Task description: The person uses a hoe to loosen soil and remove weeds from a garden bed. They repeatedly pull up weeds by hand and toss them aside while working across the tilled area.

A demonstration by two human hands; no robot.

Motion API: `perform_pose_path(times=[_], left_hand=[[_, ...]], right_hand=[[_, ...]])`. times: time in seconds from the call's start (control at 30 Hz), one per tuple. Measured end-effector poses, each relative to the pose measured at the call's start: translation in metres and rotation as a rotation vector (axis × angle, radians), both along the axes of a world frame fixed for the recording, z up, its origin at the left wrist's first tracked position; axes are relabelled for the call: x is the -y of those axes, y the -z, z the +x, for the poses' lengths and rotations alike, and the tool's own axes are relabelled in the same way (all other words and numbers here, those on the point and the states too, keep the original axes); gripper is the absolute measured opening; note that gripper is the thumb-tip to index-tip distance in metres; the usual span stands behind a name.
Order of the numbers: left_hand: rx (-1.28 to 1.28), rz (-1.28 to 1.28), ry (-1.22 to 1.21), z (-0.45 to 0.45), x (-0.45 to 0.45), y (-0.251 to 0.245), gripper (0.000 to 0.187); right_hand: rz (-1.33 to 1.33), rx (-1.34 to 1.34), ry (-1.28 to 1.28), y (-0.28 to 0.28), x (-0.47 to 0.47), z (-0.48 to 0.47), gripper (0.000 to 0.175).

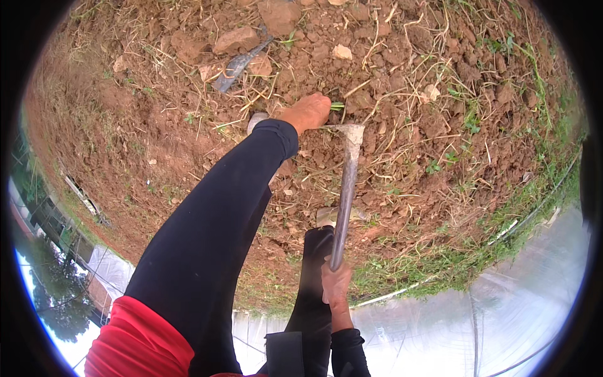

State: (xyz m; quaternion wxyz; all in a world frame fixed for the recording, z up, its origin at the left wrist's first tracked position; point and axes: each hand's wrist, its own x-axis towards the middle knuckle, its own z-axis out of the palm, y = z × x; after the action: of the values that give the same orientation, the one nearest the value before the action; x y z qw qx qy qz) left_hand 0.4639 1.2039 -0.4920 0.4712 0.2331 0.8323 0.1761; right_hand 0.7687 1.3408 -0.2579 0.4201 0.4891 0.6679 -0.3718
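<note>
My left hand (308, 112) is down at the soil with its fingers curled and mostly hidden from above. Green leaves (337, 106) show right at its finger side; whether the hand grips them cannot be told. My right hand (336, 282) is closed around the lower end of the dark handle of a hoe (345, 188). The soil-covered metal head (351, 133) of the hoe rests on or just above the ground, close beside my left hand, its blade pointing towards that hand.
Clods, dry stems and roots cover the reddish soil (414, 155). A strip of dark plastic (238, 66) and stones (342, 52) lie beyond my left hand. My shoes (256, 121) (327, 216) stand on the soil. Grass (471, 264) borders pale plastic sheeting (518, 301) at the lower right.
</note>
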Motion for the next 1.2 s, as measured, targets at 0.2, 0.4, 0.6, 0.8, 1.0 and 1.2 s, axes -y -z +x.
perform_pose_path(times=[0.2, 0.4, 0.6, 0.8, 1.0, 1.2], left_hand=[[0.037, -0.137, 0.219, -0.012, -0.012, 0.008, 0.015], [-0.097, -0.014, 0.260, -0.003, 0.005, 0.002, 0.014], [-0.176, -0.037, 0.304, 0.002, 0.006, 0.004, 0.012], [0.071, -0.090, 0.258, -0.014, 0.009, 0.013, 0.016], [0.290, -0.094, -0.257, -0.036, 0.028, -0.009, 0.038], [-0.260, 0.097, -0.478, 0.016, 0.082, -0.099, 0.026]], right_hand=[[0.050, -0.046, 0.040, 0.004, 0.008, 0.002, 0.011], [0.104, -0.257, -0.053, -0.018, -0.045, 0.032, 0.011], [0.193, 0.016, -0.244, -0.063, -0.093, 0.074, 0.016], [0.065, -0.189, -0.001, 0.036, -0.065, 0.038, 0.007], [0.029, -0.229, -0.029, 0.050, -0.056, 0.000, 0.006], [0.092, -0.182, -0.278, 0.027, -0.057, -0.031, 0.013]])
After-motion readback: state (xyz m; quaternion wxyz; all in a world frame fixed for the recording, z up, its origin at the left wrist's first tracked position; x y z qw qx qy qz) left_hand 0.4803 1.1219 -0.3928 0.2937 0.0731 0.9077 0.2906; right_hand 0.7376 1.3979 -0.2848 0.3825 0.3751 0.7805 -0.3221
